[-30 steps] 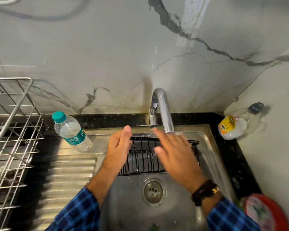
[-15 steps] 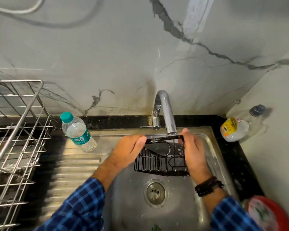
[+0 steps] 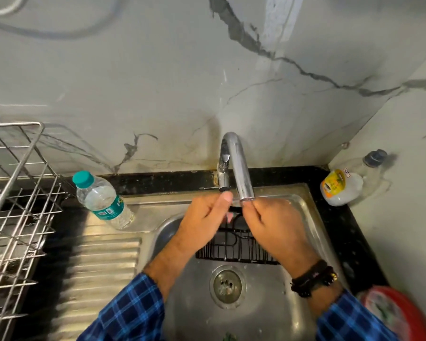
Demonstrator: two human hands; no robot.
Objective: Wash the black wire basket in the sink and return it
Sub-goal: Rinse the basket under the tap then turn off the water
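The left hand (image 3: 205, 219) and right hand (image 3: 274, 226) each grasp the far top rim of the basket (image 3: 234, 249), which hangs below and between them in the sink (image 3: 268, 306), just under the tap (image 3: 240, 168).

Black bench (image 3: 335, 217) carries an inset steel sink (image 3: 303, 193). Drainboard (image 3: 103, 262) lies left of it and bears a water bottle (image 3: 101, 200). Left edge: wire rack (image 3: 17, 205). Far right corner: yellow-labelled bottle (image 3: 340, 187). Near right: red dish (image 3: 394, 313).

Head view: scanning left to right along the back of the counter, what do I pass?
Metal wire dish rack → clear water bottle with teal cap → chrome faucet → white bottle with yellow label.
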